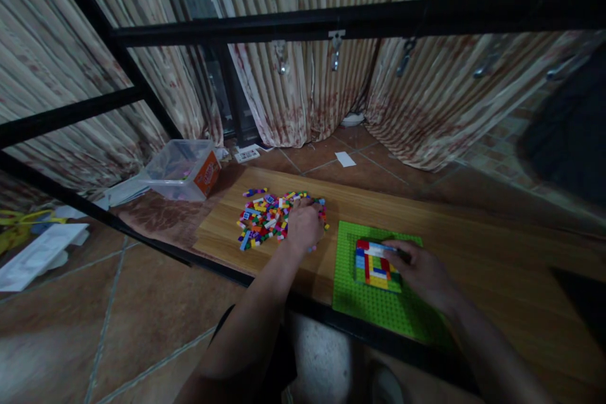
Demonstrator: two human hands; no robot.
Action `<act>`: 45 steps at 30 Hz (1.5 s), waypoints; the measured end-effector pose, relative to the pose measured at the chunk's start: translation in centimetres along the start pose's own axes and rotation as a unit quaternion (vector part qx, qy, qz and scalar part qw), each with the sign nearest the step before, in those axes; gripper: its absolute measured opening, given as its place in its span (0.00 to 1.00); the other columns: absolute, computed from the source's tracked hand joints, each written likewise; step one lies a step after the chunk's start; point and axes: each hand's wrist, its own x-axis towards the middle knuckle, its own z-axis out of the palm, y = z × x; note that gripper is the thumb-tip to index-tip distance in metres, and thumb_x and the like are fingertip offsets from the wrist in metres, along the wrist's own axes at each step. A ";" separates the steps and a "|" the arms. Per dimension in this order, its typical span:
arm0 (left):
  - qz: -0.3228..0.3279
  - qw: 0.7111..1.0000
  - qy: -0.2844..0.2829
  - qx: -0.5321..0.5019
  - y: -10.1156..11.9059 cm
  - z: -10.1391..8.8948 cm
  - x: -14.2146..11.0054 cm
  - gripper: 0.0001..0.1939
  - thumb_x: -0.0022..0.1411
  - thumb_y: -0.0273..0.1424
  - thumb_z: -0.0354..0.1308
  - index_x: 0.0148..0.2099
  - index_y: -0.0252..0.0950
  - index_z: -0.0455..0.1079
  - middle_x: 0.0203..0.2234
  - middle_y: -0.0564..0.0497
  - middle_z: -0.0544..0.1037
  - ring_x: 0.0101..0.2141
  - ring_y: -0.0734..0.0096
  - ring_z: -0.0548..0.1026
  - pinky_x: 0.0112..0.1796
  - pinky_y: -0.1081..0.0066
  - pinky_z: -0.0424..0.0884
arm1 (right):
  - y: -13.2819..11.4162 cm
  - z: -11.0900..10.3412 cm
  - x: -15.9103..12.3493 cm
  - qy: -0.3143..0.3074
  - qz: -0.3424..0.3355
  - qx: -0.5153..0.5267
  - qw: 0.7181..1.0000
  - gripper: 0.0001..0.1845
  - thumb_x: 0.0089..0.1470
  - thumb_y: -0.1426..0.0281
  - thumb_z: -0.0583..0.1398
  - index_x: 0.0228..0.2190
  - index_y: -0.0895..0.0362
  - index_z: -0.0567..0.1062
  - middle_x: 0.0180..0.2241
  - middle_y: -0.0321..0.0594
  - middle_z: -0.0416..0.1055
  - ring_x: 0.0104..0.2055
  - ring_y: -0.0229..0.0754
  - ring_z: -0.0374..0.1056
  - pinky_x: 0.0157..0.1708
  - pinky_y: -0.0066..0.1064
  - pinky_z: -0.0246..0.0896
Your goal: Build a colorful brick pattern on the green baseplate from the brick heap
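Observation:
My left hand (305, 224) reaches down into a spread of small colourful toy bricks (265, 218), its fingers bent. The fingertips are lost among the bricks, so whether they grip one does not show. To the right, a green studded baseplate (348, 293) carries a flat, roughly square toy brick build (377, 268) in red, blue, white and yellow. My right hand (419, 265) has its thumb and fingers closed at the upper right edge of this build. Part of that edge is hidden behind the fingers.
The wooden board (293, 271) has a dark front rail (326, 310). A clear plastic box (177, 167) with an orange label stands beyond its left end. Black bars (265, 26) with metal clips cross in front of striped curtains (303, 95). A white card (345, 159) lies on the tiles.

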 end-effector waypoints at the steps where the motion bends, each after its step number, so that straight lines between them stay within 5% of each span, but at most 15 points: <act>1: -0.004 1.000 0.001 0.005 0.0 0.2 0.1 0.13 0.57 0.30 0.55 0.44 0.36 0.76 0.40 0.44 0.77 0.47 0.60 0.70 0.54 0.63 0.63 | -0.1 0.0 0.0 0.000 -0.001 -0.001 1.000 0.22 0.53 0.54 0.54 0.40 0.53 0.79 0.36 0.42 0.77 0.31 0.45 0.71 0.31 0.35 0.63; 15: -0.039 0.999 -0.011 0.015 0.7 -0.6 -0.4 0.09 0.58 0.27 0.54 0.40 0.33 0.72 0.38 0.41 0.77 0.44 0.59 0.73 0.51 0.62 0.64 | -0.2 0.1 -0.1 0.013 -0.021 0.001 1.000 0.20 0.54 0.56 0.55 0.39 0.53 0.79 0.35 0.41 0.76 0.28 0.42 0.68 0.30 0.34 0.62; 20: -0.098 0.985 -0.015 -0.140 -0.1 -1.4 0.2 0.11 0.57 0.30 0.55 0.42 0.35 0.74 0.34 0.46 0.79 0.39 0.62 0.75 0.44 0.65 0.67 | -0.3 0.0 0.1 0.051 -0.010 0.036 0.998 0.21 0.54 0.55 0.55 0.41 0.56 0.78 0.33 0.42 0.76 0.26 0.41 0.67 0.30 0.35 0.62; 22: -0.117 0.948 -0.049 -0.292 -0.2 -1.7 0.3 0.10 0.57 0.33 0.56 0.39 0.36 0.75 0.31 0.49 0.79 0.34 0.66 0.75 0.39 0.68 0.68 | -0.7 -0.2 0.2 0.077 -0.001 0.070 0.995 0.22 0.55 0.55 0.55 0.42 0.56 0.77 0.34 0.43 0.76 0.27 0.41 0.68 0.30 0.35 0.63; 25: -0.138 0.841 -0.099 -0.514 0.3 -2.1 0.2 0.10 0.55 0.36 0.59 0.36 0.35 0.75 0.29 0.51 0.78 0.30 0.72 0.73 0.34 0.72 0.67 | -2.0 -0.4 0.1 0.116 -0.024 0.131 0.984 0.20 0.56 0.56 0.56 0.44 0.55 0.76 0.36 0.42 0.75 0.32 0.42 0.70 0.32 0.34 0.64; 28: -0.175 0.740 -0.150 -0.632 1.6 -2.3 -0.2 0.13 0.49 0.37 0.66 0.35 0.34 0.76 0.28 0.52 0.77 0.28 0.76 0.71 0.32 0.75 0.65 | -3.9 -0.5 -0.2 0.127 -0.108 0.163 0.972 0.18 0.56 0.60 0.58 0.46 0.53 0.75 0.40 0.41 0.73 0.36 0.41 0.69 0.38 0.34 0.65; 30: -0.183 0.698 -0.202 -0.662 2.5 -2.3 -0.5 0.15 0.45 0.37 0.68 0.34 0.33 0.76 0.26 0.52 0.76 0.27 0.78 0.70 0.32 0.75 0.64 | -5.0 -0.6 -0.4 0.102 -0.156 0.171 0.967 0.18 0.57 0.62 0.58 0.48 0.51 0.73 0.42 0.40 0.72 0.37 0.39 0.68 0.40 0.33 0.65; 35: -0.152 0.662 -0.305 -0.668 4.1 -2.1 -1.1 0.17 0.44 0.39 0.70 0.32 0.32 0.75 0.25 0.53 0.75 0.27 0.79 0.69 0.32 0.75 0.64 | -6.3 -0.4 -0.4 0.030 -0.193 0.181 0.964 0.17 0.58 0.63 0.58 0.48 0.51 0.73 0.42 0.40 0.71 0.41 0.40 0.68 0.43 0.34 0.65; 45: -0.150 0.609 -0.348 -0.697 4.9 -2.0 -1.9 0.22 0.52 0.46 0.65 0.38 0.31 0.72 0.30 0.47 0.78 0.28 0.74 0.75 0.31 0.74 0.70 | -5.8 0.0 -0.3 0.029 -0.133 0.231 0.964 0.11 0.55 0.60 0.60 0.36 0.53 0.76 0.33 0.36 0.72 0.35 0.39 0.67 0.37 0.32 0.63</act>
